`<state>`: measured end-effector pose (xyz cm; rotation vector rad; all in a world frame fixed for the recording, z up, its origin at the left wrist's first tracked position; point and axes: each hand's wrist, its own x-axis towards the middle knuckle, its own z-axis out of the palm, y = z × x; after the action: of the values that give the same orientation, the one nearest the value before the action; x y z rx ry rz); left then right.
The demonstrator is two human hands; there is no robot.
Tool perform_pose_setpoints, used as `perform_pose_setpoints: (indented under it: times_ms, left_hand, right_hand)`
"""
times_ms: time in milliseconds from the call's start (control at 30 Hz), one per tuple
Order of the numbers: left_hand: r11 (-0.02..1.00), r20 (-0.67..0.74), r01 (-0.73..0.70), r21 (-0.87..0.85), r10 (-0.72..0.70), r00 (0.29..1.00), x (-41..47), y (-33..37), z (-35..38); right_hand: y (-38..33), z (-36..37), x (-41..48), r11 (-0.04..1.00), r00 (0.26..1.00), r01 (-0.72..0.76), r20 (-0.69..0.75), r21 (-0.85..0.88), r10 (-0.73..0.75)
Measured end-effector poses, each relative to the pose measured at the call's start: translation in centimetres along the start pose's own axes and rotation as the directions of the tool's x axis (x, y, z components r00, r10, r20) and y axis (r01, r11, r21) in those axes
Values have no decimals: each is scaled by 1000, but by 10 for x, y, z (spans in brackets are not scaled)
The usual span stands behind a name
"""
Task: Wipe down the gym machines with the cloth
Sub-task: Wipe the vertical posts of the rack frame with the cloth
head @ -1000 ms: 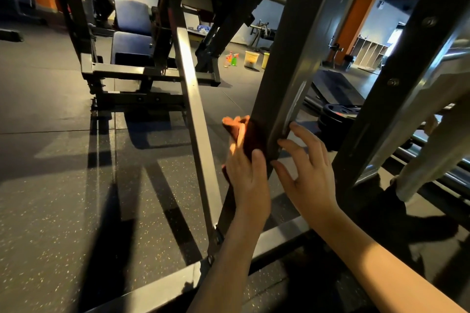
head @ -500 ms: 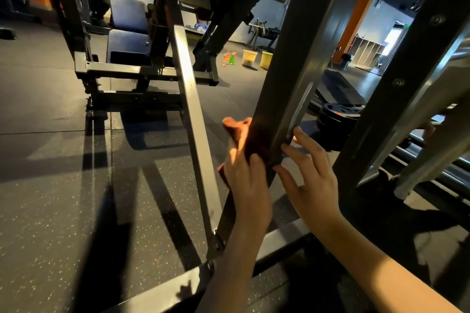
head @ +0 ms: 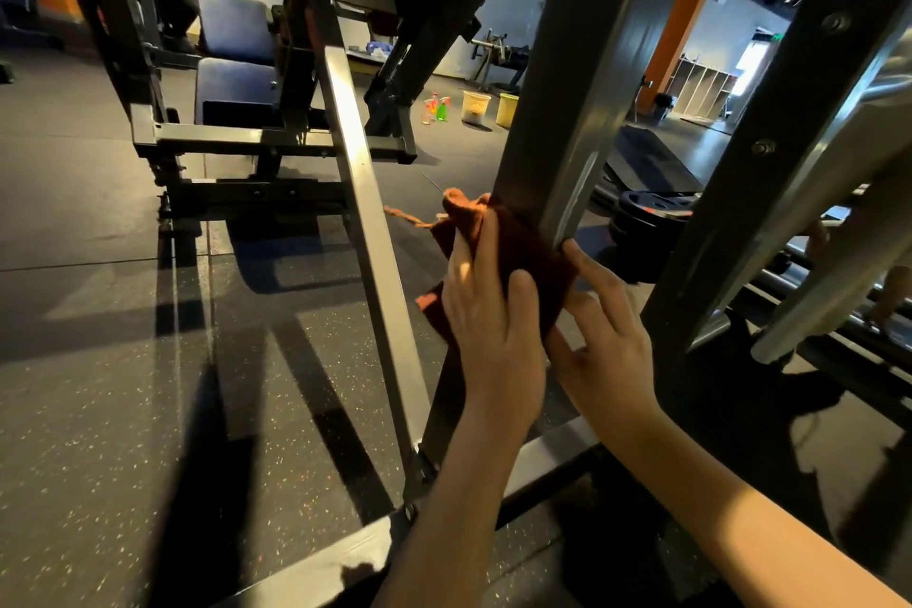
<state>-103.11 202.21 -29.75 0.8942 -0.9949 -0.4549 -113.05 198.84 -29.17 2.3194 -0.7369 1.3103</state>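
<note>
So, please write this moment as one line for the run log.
step: wiping frame beam | left hand: grips orange cloth against beam | right hand: straight fingers touch cloth edge

One cloth (head: 523, 242), two hands (head: 493, 336) (head: 609, 351), two buckets (head: 475, 106) (head: 507, 110), two blue pads (head: 237, 22) (head: 234, 79).
</note>
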Motion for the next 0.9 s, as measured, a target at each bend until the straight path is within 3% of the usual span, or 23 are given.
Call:
perform_pose_setpoints:
  times_ms: [100,200,233,300,333,467,533,633,700,800,900]
  left_hand:
    - [985,-25,135,-104,-139,990,3,-25,-9]
    - [948,-115,316,24,-311,943,-6,-58,-16]
    - [939,-154,341,-39,-342,927,-10,-64,-16]
    - [959,-204,270,-89,-283,937,-13,-51,-11]
    - [984,-192,169,-63,-178,965,-13,-40,-8]
    - [994,-27,-110,24,111,993,0,-2,1]
    - [997,-48,-76,-15,75,996,4,-11,0]
    - [982,-145,139,-126,-157,977,-2,-48,-8]
    - [974,-103,214,-67,-220,970,-8,-59,-15]
    - [987,-119,154,-37,-158,980,-11,-45,-14]
    - [1000,-31,-20,-9,20,999,5,-7,-5]
  right_hand:
    - [1,1,-2,1000,1000,-3,6,12,3]
    - [2,2,-2,1000,1000,3,8,12,-3]
    - [2,2,-2,1000,1000,4,11,11,-4]
    - [3,1,-1,1000,1000,4,11,10,-4]
    - [3,1,-1,1000,1000,3,13,11,-3]
    - [4,0,0,1000,1000,14,12,13,-14]
    - [7,0,-3,1000,999,20,47,-5,-20]
    - [12,0,-10,999,993,22,119,-33,-17]
    - [12,0,-10,999,992,16,125,-42,-10]
    - [5,-2,-6,1000,996,-20,92,-17,22]
    - [2,-4,-2,1000,997,-23,72,17,21]
